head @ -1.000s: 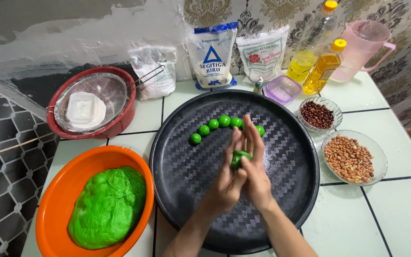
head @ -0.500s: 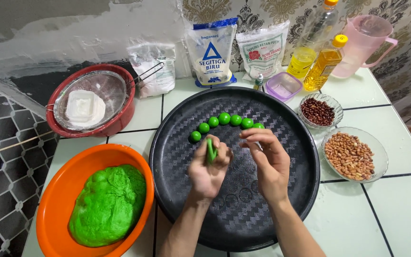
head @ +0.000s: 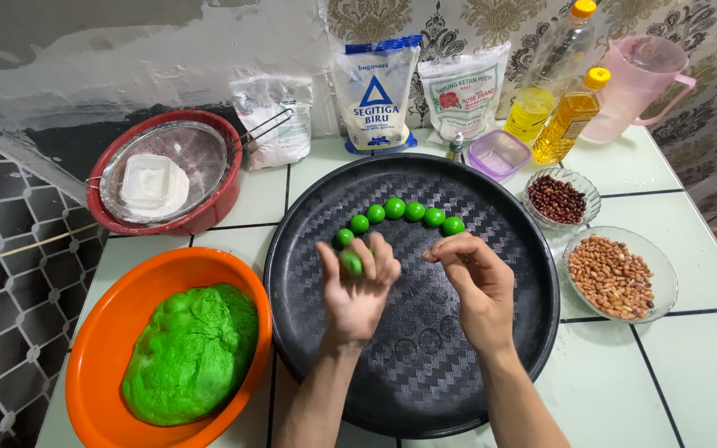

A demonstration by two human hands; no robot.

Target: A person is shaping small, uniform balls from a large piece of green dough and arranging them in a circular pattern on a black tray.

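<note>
the left hand (head: pixel 358 286) is palm up over the near-left part of the round black tray (head: pixel 491 390), fingers loosely curled, with one small green dough ball (head: pixel 351 263) resting on them, cupped rather than pinched. the right hand (head: pixel 470 282) hovers just beside it over the tray's middle, fingertips drawn narrow together; whether they pinch anything i cannot tell. six finished green balls (head: pixel 394 207) already lie in an arc on the far half of the tray, so by my reckoning the shaping is only begun: most of the tray is bare and a big lump of green dough (head: pixel 188 353) sits in the orange bowl (head: pixel 101 332) at near left. peanuts (head: pixel 612 276) and darker beans (head: pixel 558 199) wait in glass dishes at right, seemingly untouched. the bowl's near edge and both forearms are cut off by the frame, and the white contents of the sieve (head: pixel 155 182) in the red bowl at far left are hard to identify.
</note>
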